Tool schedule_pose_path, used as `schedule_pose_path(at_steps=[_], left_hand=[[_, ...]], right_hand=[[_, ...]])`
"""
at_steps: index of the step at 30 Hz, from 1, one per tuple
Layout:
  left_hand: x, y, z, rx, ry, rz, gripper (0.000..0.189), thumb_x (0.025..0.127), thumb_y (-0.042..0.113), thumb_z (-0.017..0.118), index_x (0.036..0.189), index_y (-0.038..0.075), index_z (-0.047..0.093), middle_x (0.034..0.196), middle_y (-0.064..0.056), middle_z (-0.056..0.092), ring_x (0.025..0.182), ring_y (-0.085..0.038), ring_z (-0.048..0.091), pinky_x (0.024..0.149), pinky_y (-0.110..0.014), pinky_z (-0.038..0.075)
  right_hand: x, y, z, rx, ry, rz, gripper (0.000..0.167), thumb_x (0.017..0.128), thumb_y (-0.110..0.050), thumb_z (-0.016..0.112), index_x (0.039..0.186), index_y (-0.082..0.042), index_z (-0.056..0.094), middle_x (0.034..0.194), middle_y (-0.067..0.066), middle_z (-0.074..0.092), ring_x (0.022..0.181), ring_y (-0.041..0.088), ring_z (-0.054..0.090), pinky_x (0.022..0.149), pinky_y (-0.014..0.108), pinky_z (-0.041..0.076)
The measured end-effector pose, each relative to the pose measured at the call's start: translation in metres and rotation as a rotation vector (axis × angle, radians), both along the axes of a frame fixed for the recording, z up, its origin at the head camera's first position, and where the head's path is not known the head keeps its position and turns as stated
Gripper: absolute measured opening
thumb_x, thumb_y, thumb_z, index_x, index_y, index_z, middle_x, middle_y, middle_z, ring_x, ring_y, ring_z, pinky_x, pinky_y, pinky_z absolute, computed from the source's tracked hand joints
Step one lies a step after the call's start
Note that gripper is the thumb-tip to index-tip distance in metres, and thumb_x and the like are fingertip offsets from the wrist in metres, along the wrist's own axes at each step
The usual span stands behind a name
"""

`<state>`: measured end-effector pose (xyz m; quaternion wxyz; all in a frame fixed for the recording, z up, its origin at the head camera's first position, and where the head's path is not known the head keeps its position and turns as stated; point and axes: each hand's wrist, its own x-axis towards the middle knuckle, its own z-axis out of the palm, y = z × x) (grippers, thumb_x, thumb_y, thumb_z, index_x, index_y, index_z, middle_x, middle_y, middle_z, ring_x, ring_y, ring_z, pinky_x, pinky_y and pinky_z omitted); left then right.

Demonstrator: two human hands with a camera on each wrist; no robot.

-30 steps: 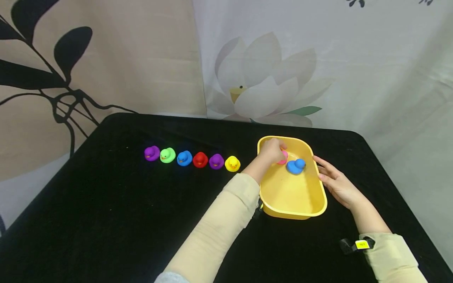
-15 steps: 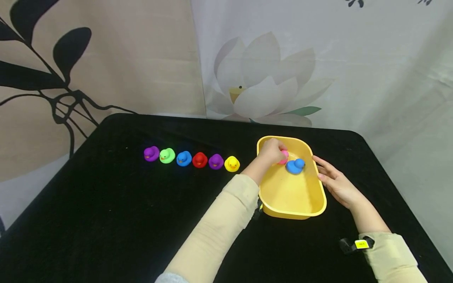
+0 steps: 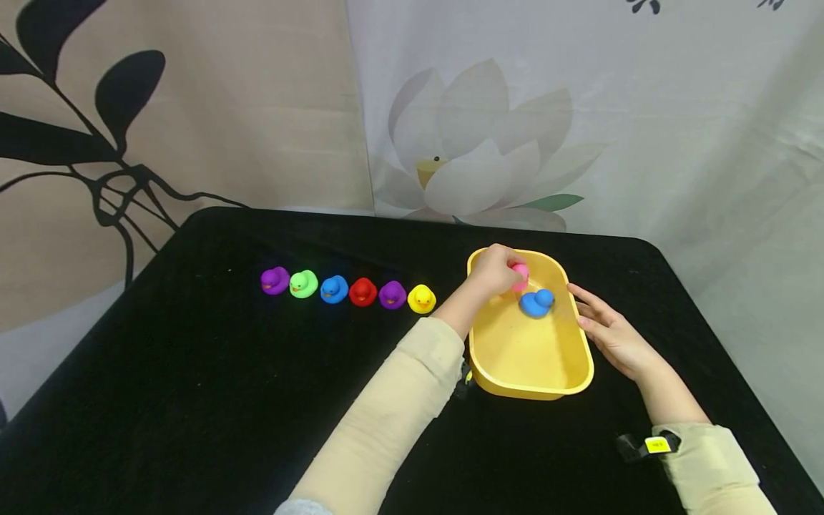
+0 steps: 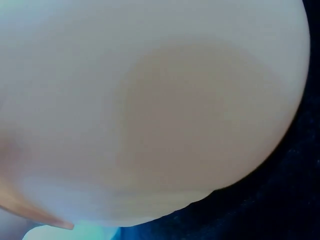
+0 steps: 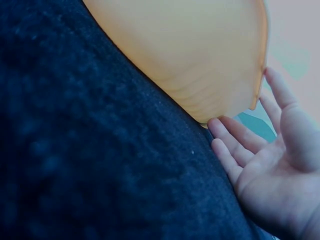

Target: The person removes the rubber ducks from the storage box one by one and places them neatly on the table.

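Observation:
My left hand [image 3: 497, 272] reaches over the near-left rim of a yellow plastic bin [image 3: 524, 361] and pinches a pink rubber duck [image 3: 520, 276], partly hidden by the fingers. A blue rubber duck [image 3: 536, 303] lies in the bin just below it. At the bin's right side, my right hand [image 3: 614, 332] rests extended fingers against the wall and rim. In the right wrist view those fingers [image 5: 282, 90] are spread loosely along the bin's outer side [image 5: 200, 60]. The blurred bin wall [image 4: 200, 110] fills most of the left wrist view.
Left of the bin, a row of rubber ducks runs across the black-covered table [image 3: 225, 400]: purple [image 3: 275, 280], green [image 3: 304, 284], blue [image 3: 334, 289], red [image 3: 363, 292], purple [image 3: 392, 295] and yellow [image 3: 421, 299]. A printed curtain [image 3: 489, 143] hangs behind.
My left hand has risen slightly, and the pink duck has come up with it, away from the blue duck. My right hand has stayed on the bin.

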<state>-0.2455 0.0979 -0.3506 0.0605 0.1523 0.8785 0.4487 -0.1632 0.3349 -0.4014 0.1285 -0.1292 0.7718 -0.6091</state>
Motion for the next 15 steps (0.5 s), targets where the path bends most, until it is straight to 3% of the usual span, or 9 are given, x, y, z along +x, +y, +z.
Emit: schedule_pose_path(at_steps=[9, 15], left_hand=[[0.003, -0.008, 0.009, 0.084, 0.052, -0.061, 0.025, 0.087, 0.007, 0.07, 0.112, 0.004, 0.071, 0.098, -0.004, 0.065, 0.09, -0.016, 0.053, 0.072, -0.013, 0.045], [0.007, -0.013, 0.017, 0.061, 0.094, -0.084, 0.028, 0.088, 0.007, 0.068, 0.116, 0.007, 0.069, 0.109, -0.004, 0.063, 0.092, -0.015, 0.053, 0.075, -0.013, 0.044]], right_hand=[[0.0, 0.001, 0.0, -0.002, 0.007, 0.001, 0.058, 0.103, -0.018, 0.043, 0.154, -0.012, 0.015, 0.147, 0.031, 0.024, 0.114, 0.007, 0.054, 0.091, 0.02, 0.043], [-0.001, 0.001, 0.0, -0.008, 0.004, 0.007, 0.058, 0.103, -0.018, 0.043, 0.153, -0.01, 0.015, 0.146, 0.032, 0.025, 0.113, 0.006, 0.054, 0.09, 0.02, 0.043]])
